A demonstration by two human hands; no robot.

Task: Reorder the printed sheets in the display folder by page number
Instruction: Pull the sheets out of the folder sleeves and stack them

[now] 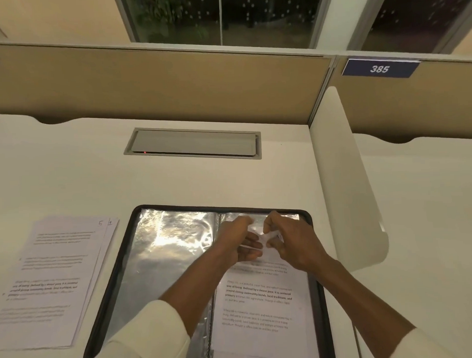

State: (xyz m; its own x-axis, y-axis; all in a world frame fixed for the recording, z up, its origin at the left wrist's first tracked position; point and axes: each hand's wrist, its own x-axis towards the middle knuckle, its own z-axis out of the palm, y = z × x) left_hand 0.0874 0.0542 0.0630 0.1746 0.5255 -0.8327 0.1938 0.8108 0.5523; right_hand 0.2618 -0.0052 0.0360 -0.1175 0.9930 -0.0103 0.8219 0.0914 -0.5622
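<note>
Our count on the desk

We count one open display folder (pixel 158 275), one printed sheet (pixel 260 306) in its right-hand pocket, and one loose pile (pixel 53 279) beside it. The pile shows two numbered corners, so at least two sheets; more we cannot tell. Two hands are over the folder, a left hand (pixel 237 245) and a right hand (pixel 290 241). Beyond them we count one desk hatch (pixel 193 143), one number plate (pixel 379 68) and one white divider (pixel 344 175).
</note>
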